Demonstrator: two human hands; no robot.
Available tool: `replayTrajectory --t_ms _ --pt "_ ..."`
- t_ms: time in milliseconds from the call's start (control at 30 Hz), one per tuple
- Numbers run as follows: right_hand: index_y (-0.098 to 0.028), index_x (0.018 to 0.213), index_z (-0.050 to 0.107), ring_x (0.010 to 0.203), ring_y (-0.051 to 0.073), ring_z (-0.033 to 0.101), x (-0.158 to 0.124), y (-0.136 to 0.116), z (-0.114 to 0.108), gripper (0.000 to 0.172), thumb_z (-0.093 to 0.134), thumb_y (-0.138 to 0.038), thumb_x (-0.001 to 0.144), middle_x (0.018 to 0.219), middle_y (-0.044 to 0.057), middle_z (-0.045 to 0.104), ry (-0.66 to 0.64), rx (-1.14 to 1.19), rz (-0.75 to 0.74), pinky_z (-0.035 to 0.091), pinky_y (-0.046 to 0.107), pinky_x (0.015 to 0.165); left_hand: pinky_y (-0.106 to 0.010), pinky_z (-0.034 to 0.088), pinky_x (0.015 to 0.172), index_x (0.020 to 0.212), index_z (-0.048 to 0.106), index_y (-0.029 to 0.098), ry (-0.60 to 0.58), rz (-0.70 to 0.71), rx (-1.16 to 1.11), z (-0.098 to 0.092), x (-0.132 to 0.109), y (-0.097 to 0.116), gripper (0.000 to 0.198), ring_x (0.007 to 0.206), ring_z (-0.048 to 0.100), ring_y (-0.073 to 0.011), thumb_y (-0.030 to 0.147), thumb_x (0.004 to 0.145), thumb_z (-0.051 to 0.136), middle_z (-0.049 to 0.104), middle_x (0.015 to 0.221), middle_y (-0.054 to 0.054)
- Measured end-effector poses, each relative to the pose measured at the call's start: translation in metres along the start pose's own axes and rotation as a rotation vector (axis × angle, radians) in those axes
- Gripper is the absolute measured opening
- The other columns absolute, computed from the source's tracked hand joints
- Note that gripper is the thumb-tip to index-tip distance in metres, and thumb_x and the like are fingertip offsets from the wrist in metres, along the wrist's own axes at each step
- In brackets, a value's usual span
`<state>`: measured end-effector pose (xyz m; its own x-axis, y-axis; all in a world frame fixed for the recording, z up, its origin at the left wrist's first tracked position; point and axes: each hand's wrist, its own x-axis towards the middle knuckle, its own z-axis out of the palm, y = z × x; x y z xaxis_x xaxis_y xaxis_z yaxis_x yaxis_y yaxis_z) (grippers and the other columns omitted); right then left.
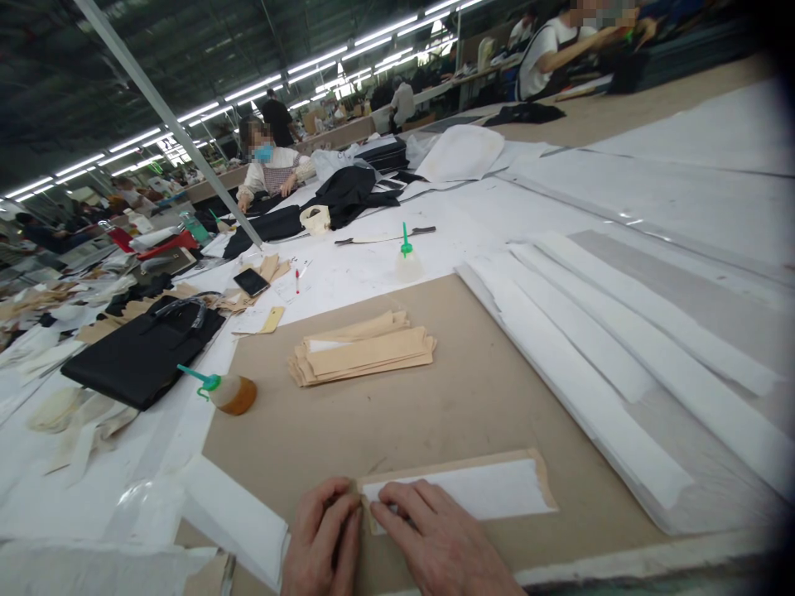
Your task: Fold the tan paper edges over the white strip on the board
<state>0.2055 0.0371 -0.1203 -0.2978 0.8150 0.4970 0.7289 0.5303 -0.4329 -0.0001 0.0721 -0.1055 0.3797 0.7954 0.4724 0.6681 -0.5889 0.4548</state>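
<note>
A tan strip [546,482] with a white strip [490,488] lying on it rests on the brown board [460,397] in front of me. Both my hands are at its left end. My left hand [326,538] has its fingers curled together at the end edge; whatever they hold is too small to make out. The fingers of my right hand [435,534] are bent and press on the white strip near that end, partly covering it. Further up the board lies a stack of tan strips [366,356].
Left of the stack, a glue bottle [236,395] lies tipped; another bottle [408,261] stands behind the board. A black bag [142,352] is at left, long white strips [609,364] at right, folded white pieces [239,517] near my left hand. People work further back.
</note>
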Motion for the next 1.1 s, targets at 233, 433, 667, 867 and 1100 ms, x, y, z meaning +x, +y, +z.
replayTrajectory --t_ms 233,433,667,867,1100 --pt "-0.020 0.123 0.059 0.088 0.023 0.056 0.000 -0.001 0.000 0.034 0.060 -0.023 0.089 0.110 0.006 0.065 -0.033 -0.007 0.015 0.050 0.035 0.075 -0.029 0.055 0.094 0.112 0.070 0.025 0.002 0.016 0.000 0.004 -0.002 0.002 0.019 0.108 0.064 -0.0192 0.026 0.100 0.054 0.064 0.116 -0.009" --pt "-0.019 0.125 0.058 0.091 0.024 0.057 0.005 -0.003 -0.013 0.036 0.062 -0.022 0.090 0.113 0.005 0.065 -0.083 0.004 0.024 0.051 0.035 0.078 -0.031 0.056 0.092 0.113 0.069 0.024 -0.017 0.071 0.084 0.005 -0.002 -0.001 0.021 0.107 0.064 -0.0205 0.024 0.101 0.052 0.065 0.115 -0.009" --pt "-0.018 0.126 0.059 0.093 0.024 0.058 0.006 -0.004 -0.016 0.035 0.060 -0.020 0.090 0.113 0.007 0.066 -0.106 0.013 0.030 0.053 0.035 0.079 -0.033 0.057 0.093 0.120 0.066 0.023 -0.052 0.158 0.107 0.004 -0.003 -0.001 0.029 0.107 0.065 -0.0216 0.013 0.099 0.049 0.066 0.116 -0.012" --pt "-0.019 0.126 0.059 0.092 0.023 0.058 0.007 -0.006 -0.020 0.036 0.059 -0.018 0.091 0.113 0.006 0.066 -0.099 -0.001 0.025 0.053 0.035 0.079 -0.028 0.061 0.089 0.110 0.068 0.024 -0.113 0.023 0.049 -0.007 0.009 -0.008 0.016 0.104 0.070 -0.0191 0.024 0.096 0.060 0.065 0.115 -0.010" --pt "-0.019 0.126 0.059 0.092 0.024 0.058 0.006 -0.005 -0.017 0.036 0.060 -0.019 0.090 0.114 0.006 0.066 -0.102 0.009 0.036 0.053 0.036 0.079 -0.026 0.059 0.091 0.114 0.066 0.023 -0.127 0.073 0.102 -0.001 0.009 -0.005 0.019 0.105 0.067 -0.0177 0.022 0.100 0.054 0.064 0.116 -0.009"
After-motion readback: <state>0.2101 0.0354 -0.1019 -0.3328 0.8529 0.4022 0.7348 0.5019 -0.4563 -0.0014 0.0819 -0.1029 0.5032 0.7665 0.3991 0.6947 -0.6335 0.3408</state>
